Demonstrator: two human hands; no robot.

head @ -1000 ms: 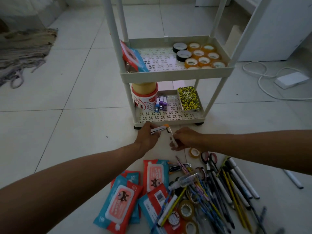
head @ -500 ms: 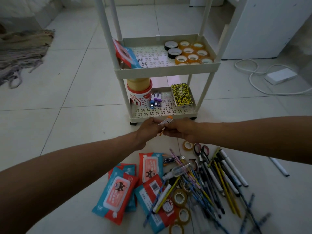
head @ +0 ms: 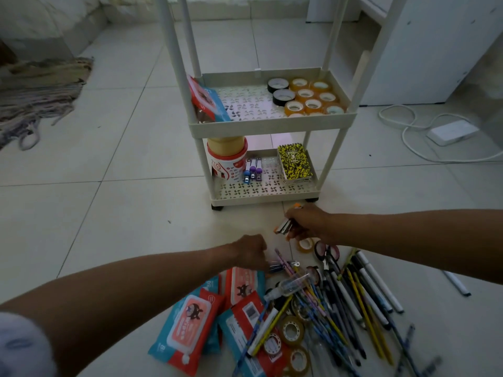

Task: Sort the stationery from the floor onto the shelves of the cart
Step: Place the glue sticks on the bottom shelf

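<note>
Right hand (head: 306, 221) grips a small orange stapler (head: 284, 227) just in front of the cart (head: 272, 125). Left hand (head: 251, 251), fingers curled, reaches a blue stapler (head: 277, 267) at the floor pile's edge; we can't tell if it's gripped. Both look light, rigid; we'd pinch across the body.

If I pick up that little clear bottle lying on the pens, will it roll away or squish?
The bottle looks round and lies on its side across the pens, so it would probably roll if nudged. It seems small and see-through, so likely light. Smooth plastic may feel a bit slippery.
</note>
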